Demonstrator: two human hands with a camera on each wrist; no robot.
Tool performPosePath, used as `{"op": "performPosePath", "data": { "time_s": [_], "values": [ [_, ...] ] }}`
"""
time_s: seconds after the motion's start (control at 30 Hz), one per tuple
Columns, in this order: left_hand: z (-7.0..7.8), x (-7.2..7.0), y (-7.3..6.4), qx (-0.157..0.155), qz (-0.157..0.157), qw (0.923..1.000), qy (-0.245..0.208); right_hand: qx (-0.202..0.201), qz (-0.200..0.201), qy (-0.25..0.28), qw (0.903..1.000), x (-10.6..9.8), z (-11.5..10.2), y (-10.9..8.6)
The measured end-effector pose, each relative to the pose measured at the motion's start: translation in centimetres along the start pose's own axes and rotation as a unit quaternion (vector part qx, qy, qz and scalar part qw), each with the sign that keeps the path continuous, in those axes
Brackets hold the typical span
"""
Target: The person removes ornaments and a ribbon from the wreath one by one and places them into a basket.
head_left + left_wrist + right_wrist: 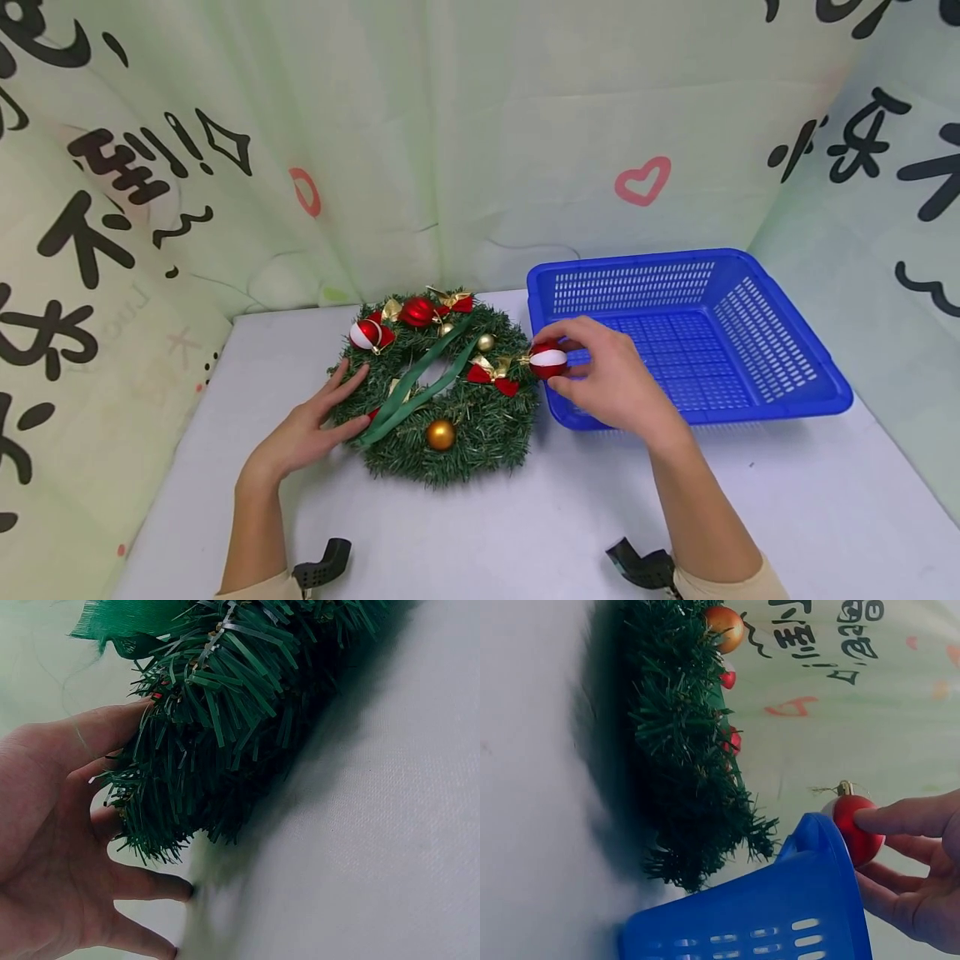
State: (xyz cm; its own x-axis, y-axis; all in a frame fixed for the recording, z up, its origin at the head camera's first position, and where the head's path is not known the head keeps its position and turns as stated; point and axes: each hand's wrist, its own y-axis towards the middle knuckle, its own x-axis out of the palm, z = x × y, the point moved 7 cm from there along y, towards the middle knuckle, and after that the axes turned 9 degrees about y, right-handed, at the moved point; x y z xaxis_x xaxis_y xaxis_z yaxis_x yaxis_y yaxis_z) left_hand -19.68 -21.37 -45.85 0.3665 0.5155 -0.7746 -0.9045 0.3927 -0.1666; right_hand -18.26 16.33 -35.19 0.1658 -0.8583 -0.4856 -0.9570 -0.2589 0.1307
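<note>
A green Christmas wreath (480, 446) lies on the white table. My right hand (609, 379) pinches a red and white Christmas bauble (548, 361) at the wreath's right side, over the near rim of the blue basket. The bauble's gold cap and wire loop (845, 789) point away from the fingers in the right wrist view. My left hand (306, 429) rests against the wreath's left edge, fingers spread and fairly straight. On the wreath are a gold bauble (441, 434), a red bauble (417, 312), another red and white bauble (365, 334), red bows and a green ribbon (405, 387).
A blue plastic basket (795, 410) with slotted sides stands right of the wreath, close to it. Behind the table hangs a pale green curtain (480, 125) with black lettering and red hearts. Black wrist mounts (322, 567) stick out from both wrists.
</note>
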Motion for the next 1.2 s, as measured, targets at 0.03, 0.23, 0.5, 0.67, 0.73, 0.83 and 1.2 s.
{"op": "performPosePath", "data": {
  "time_s": [0.03, 0.23, 0.5, 0.67, 0.73, 0.83, 1.2],
  "values": [
    [0.1, 0.0, 0.0, 0.001, 0.0, 1.0, -0.001, 0.0, 0.001, -0.002, 1.0, -0.2, 0.0, 0.0],
    [0.5, -0.3, -0.2, 0.009, 0.002, 0.9999, -0.009, 0.012, 0.003, -0.021, 0.9997, -1.4, 0.5, -0.3],
    [0.6, -0.3, -0.3, 0.009, 0.0, 0.9999, -0.009, 0.039, -0.001, -0.066, 0.997, -2.6, 1.3, -0.7],
    [0.6, -0.4, -0.3, 0.008, 0.001, 0.9999, -0.01, 0.051, -0.015, -0.086, 0.9949, -2.6, 1.7, -0.7],
    [0.6, -0.4, -0.3, 0.007, 0.001, 0.9999, -0.01, 0.058, -0.02, -0.093, 0.9938, -2.5, 2.0, -0.7],
    [0.5, -0.3, -0.4, 0.006, 0.002, 1.0, -0.007, 0.07, -0.027, -0.103, 0.9919, -2.4, 2.5, -0.6],
    [0.4, -0.2, -0.3, 0.003, 0.003, 1.0, -0.004, 0.108, -0.056, -0.132, 0.9838, -1.7, 4.1, 0.0]
  ]
}}
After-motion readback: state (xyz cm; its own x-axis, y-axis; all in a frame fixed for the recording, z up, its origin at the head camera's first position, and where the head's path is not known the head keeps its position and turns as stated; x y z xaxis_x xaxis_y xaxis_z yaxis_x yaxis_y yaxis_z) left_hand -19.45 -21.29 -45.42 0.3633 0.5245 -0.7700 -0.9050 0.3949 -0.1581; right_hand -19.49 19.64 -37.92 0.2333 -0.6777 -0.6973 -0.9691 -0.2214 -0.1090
